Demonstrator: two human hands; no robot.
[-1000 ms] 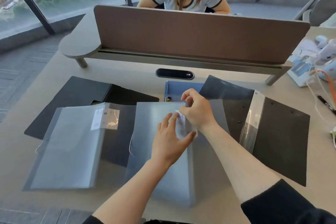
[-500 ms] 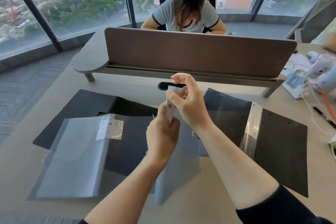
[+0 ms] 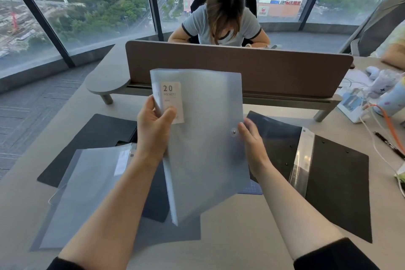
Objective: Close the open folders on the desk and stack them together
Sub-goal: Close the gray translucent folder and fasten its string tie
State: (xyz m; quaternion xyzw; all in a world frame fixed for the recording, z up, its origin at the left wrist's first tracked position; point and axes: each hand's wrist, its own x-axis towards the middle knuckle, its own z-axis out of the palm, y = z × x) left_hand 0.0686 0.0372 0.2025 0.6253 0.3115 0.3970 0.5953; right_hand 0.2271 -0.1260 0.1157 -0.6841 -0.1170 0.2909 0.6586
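A translucent grey pocket folder (image 3: 203,138), closed and labelled "20 pockets", is held upright above the desk. My left hand (image 3: 154,129) grips its left edge beside the label, thumb on the front. My right hand (image 3: 252,138) holds the right edge next to the snap button. A second translucent folder (image 3: 87,193) lies open on the desk at the left, over a black folder (image 3: 92,136). Another black folder (image 3: 337,186) lies open at the right with a clear strip down its middle. A blue folder (image 3: 252,189) peeks out under the raised one.
A brown divider panel (image 3: 274,72) runs across the back of the desk (image 3: 241,243), with a person seated behind it. Cables, a pen (image 3: 388,143), a bottle and small devices crowd the right edge. Windows stand beyond.
The grey folder has been closed and lifted off the desk, turned upright with its cover facing me. My hands moved from its middle to its two side edges.
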